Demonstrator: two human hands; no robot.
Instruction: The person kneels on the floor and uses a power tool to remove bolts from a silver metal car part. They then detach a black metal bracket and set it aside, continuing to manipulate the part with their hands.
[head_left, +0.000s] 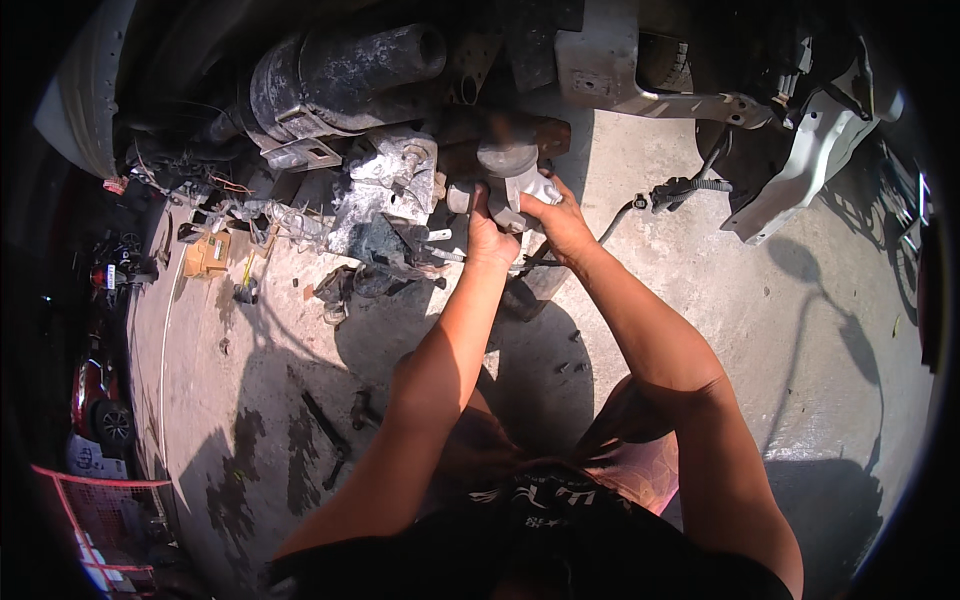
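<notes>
Both my arms reach forward to a dirty vehicle drivetrain assembly (385,190) resting on a concrete floor. My left hand (489,233) presses against a grey metal mount part (510,165) from below-left, fingers closed around its edge. My right hand (556,212) grips the pale metal bracket (541,187) on the same part from the right. A dark cylindrical component (345,70) lies behind, at the upper left of my hands.
A white car body panel (810,150) and frame piece (610,70) hang at the upper right, with a black cable and connector (665,193) dangling. Small tools (330,430) and a cardboard box (207,255) lie on the oil-stained floor (800,330) at left.
</notes>
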